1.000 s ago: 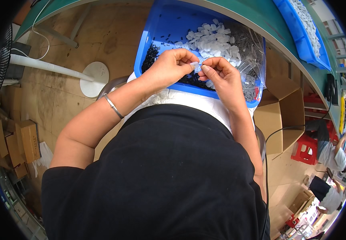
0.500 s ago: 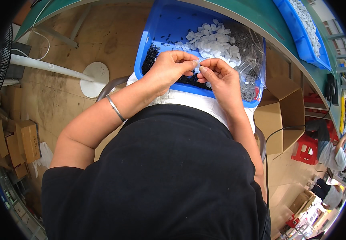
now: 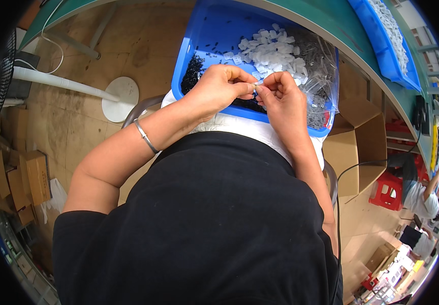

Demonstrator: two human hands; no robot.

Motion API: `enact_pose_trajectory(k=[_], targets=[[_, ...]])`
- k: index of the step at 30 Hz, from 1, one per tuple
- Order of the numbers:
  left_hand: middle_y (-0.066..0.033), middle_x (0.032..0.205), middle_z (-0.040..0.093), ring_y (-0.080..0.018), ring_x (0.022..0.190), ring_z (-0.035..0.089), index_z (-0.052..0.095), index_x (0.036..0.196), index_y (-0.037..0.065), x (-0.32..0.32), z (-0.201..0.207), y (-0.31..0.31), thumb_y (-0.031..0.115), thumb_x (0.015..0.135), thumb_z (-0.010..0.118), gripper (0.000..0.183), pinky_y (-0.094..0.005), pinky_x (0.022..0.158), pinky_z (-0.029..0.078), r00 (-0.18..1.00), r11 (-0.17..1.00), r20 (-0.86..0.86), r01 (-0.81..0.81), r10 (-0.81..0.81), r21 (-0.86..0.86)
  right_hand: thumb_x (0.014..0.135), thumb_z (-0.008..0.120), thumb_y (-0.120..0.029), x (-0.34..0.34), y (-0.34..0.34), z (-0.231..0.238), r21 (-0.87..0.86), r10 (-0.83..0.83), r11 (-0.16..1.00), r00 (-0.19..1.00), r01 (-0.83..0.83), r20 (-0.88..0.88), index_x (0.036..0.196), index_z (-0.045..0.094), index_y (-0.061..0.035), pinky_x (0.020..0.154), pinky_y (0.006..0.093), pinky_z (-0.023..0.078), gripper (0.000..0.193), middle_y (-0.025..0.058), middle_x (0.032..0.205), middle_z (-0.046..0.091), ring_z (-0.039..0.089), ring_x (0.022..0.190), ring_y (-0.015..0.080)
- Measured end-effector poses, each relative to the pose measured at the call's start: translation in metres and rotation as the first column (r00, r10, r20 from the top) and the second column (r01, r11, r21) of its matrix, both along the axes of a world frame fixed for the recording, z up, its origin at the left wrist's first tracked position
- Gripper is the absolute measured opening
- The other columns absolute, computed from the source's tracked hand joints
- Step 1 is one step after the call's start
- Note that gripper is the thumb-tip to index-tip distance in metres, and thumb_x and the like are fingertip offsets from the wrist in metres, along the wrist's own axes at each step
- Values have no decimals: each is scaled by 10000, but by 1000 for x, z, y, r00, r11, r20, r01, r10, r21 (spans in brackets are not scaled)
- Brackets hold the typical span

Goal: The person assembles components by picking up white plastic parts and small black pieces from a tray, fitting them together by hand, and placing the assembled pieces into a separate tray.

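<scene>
pinching a small pale piece [image 3: 257,85], the left hand [image 3: 218,89] and right hand [image 3: 285,104] meet above the front part of a blue tray [image 3: 177,76]. the fingers [image 3: 240,74] of the left hand are closed on the piece from one side, thumb against forefinger, and those of the right hand are closed on it from the other, so the two hands nearly touch; its exact shape is mostly hidden between them. inside the tray, a heap of white pieces [image 3: 273,48] lies just beyond the hands, black parts [image 3: 193,71] are massed in the near left corner with a few strewn farther back, and a clear bag [image 3: 326,84] with dark grey parts fills the right side. white cloth [image 3: 245,126] shows between the tray and the black shirt [image 3: 194,213]. a metal bangle [image 3: 145,136] circles the left forearm. the far side of the tray meets the edge of a green worktop [image 3: 331,23], which carries a second blue tray [image 3: 413,80] of pale pieces on the right. at the left, a brown carton [image 3: 37,175] bears a dark line of print, too small to read. a white fan stand [image 3: 120,99] is on the floor at the left; at the right are an open box [image 3: 344,157], a red stool [image 3: 387,190] and, near it, a person in a white top [image 3: 425,203]
</scene>
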State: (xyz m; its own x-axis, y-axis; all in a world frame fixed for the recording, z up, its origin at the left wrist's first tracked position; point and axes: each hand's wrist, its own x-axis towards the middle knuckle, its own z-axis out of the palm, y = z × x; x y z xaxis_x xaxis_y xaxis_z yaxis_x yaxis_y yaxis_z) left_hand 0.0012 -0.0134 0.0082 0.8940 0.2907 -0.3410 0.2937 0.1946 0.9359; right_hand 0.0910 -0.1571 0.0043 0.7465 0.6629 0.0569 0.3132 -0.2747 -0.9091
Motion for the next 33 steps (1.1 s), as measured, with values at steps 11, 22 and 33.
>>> enact_pose_trajectory(k=[11, 22, 33], targets=[[-70, 942, 661, -127, 836, 619, 640, 1028, -8, -2, 1, 4, 185, 888, 689, 244, -257, 812, 512, 995, 994, -36, 87, -90, -70, 818, 724, -52, 6, -10, 4, 84, 45, 995, 998, -48, 40, 954, 627, 6, 705, 276, 541, 177, 92, 807, 697, 677, 759, 151], [-63, 880, 644, -104, 799, 593, 597, 1125, 6, -2, -4, 6, 135, 909, 636, 254, -233, 727, 492, 986, 998, 155, 65, -64, -5, 844, 690, -142, 73, -65, 26, -135, -306, 922, 897, 363, 320, 908, 692, -14, 649, 304, 508, 143, 98, 741, 684, 661, 677, 183], [-85, 987, 654, -123, 864, 631, 603, 1126, -19, 0, -2, 3, 120, 937, 599, 235, -266, 834, 525, 1000, 987, -13, 16, -18, -162, 830, 648, -137, 85, -72, -20, -445, 15, 777, 693, 445, 720, 936, 665, -68, 717, 441, 509, 128, 139, 891, 665, 650, 794, 358]])
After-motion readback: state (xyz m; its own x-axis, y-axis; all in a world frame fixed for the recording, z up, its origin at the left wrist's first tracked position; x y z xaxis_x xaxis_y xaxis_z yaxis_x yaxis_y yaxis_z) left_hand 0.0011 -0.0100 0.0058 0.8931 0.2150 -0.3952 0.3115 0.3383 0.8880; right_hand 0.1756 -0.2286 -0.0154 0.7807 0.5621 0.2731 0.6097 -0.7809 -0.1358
